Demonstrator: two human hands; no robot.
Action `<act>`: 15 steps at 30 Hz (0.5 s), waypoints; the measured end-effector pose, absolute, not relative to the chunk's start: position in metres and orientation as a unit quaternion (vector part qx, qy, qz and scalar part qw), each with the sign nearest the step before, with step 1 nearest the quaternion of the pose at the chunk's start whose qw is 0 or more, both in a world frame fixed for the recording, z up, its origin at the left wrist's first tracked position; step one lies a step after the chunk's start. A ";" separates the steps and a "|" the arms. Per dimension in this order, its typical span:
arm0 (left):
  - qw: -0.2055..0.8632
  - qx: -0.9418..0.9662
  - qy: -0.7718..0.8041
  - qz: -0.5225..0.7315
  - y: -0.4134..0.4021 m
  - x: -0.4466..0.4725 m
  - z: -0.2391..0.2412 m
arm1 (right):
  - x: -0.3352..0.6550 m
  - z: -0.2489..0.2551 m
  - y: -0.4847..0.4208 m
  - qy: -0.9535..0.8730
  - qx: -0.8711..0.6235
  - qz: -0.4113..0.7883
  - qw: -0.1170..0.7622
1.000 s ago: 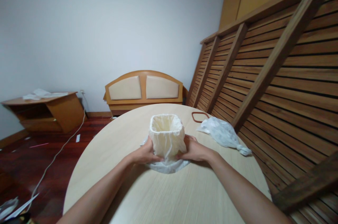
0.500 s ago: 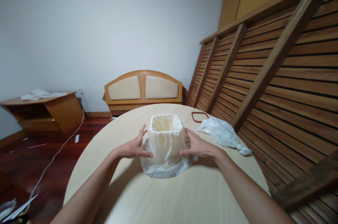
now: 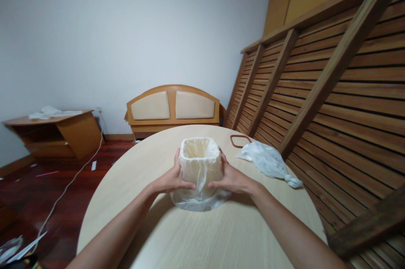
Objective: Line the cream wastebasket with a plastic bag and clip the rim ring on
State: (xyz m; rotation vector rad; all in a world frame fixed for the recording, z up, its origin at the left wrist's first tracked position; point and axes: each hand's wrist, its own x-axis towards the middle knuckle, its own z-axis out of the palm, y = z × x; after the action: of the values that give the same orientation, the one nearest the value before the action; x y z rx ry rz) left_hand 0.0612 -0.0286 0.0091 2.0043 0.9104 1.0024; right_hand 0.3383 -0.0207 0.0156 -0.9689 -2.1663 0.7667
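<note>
A small cream trash bin (image 3: 190, 171) stands upright on the round table, its opening facing up. A translucent white plastic bag (image 3: 202, 205) lines it, folded over the rim, with its loose skirt spread on the tabletop around the base. My left hand (image 3: 174, 176) grips the bin's left side through the bag, thumb across the front and fingers partly hidden behind. From the right side my right hand (image 3: 230, 176) clasps it the same way, thumb pressed on the front. To the right lies a brown rounded-square ring (image 3: 232, 141), near a knotted bundle of white plastic bags (image 3: 267, 160).
The round pale wooden table (image 3: 133, 176) fills the middle. A slatted wooden panel (image 3: 316, 104) leans along the right. Behind are a headboard (image 3: 172, 106) and a low cabinet (image 3: 76, 134). A white cable (image 3: 68, 184) runs over the dark red floor.
Both hands have closed in on the bin from its two sides. The left fingers, spread and apart before, now wrap its side, and the bag is pressed flatter against the bin.
</note>
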 end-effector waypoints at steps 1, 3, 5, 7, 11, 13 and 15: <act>0.328 0.775 0.357 0.405 -0.030 0.061 0.015 | 0.339 0.019 -0.021 -0.819 -0.370 0.279 0.338; 0.247 0.778 0.356 0.454 -0.035 0.063 0.028 | 0.338 0.027 -0.024 -0.816 -0.362 0.248 0.376; 0.153 0.792 0.348 0.478 -0.040 0.069 0.037 | 0.334 0.033 -0.028 -0.824 -0.346 0.206 0.399; 0.077 0.808 0.353 0.466 -0.045 0.076 0.042 | 0.329 0.038 -0.032 -0.834 -0.341 0.159 0.402; -0.035 0.817 0.352 0.456 -0.052 0.086 0.045 | 0.327 0.045 -0.036 -0.861 -0.313 0.078 0.393; -0.076 0.822 0.331 0.457 -0.054 0.088 0.047 | 0.331 0.049 -0.036 -0.867 -0.281 0.052 0.409; -0.111 0.833 0.305 0.448 -0.058 0.090 0.049 | 0.335 0.052 -0.036 -0.862 -0.259 0.044 0.433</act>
State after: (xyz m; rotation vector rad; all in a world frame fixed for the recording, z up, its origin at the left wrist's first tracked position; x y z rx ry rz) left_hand 0.0900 -0.0578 0.0490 2.8184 1.0333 1.5171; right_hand 0.3350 -0.0359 0.0520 -0.6458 -2.1494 0.1094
